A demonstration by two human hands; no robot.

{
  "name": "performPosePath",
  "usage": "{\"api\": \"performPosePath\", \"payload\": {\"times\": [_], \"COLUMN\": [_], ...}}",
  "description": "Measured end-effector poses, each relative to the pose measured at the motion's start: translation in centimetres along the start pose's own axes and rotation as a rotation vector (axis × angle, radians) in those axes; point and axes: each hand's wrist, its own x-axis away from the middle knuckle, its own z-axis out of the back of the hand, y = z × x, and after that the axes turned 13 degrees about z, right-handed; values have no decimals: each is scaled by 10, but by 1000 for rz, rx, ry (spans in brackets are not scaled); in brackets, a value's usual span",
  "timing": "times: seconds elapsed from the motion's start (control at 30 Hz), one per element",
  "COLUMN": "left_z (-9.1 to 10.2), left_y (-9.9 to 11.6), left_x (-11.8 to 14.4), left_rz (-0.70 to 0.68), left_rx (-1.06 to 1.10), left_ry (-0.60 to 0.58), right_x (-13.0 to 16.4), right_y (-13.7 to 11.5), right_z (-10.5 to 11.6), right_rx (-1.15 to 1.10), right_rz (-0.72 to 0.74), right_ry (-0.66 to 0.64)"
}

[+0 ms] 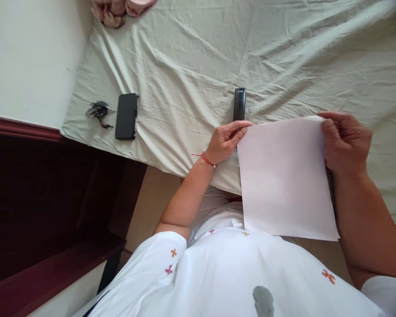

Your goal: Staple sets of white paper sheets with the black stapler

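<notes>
Open bedsheet (283, 57) beyond remote (239, 104), phone (126, 116)

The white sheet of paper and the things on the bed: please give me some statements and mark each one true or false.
1. Both hands hold the white sheet of paper at its upper corners. True: the left hand and the right hand each grip one.
2. The flat black phone lies on the paper. False: it lies apart, on the pale green bedsheet.
3. A slim black remote control lies just beyond the left hand. True.
4. The left wrist is bare. False: it wears a thin red thread bracelet.
</notes>
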Motion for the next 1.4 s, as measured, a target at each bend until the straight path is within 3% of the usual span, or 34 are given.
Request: {"api": "performPosePath", "payload": {"times": [0.23, 0.33, 0.5, 0.67, 1.4], "left_z": [-2, -1, 0, -2, 3], "left_y": [4, 3, 3, 3, -3], "left_x": [2, 2, 0, 0, -1], "left_rz": [-19, -20, -106, -81, 50], "left_rx": [-29, -60, -122, -161, -19], "left_ry": [51, 81, 79, 20, 16], "right_x": [-5, -3, -1, -1, -5], "right_y": [-5, -4, -7, -6, -3], "right_z": [0, 4, 14, 13, 14], "right_rx": [-129, -198, -127, -131, -268], "right_rz": [-181, -220, -163, -131, -190], "right_ry": [38, -18, -190, -158, -101]}}
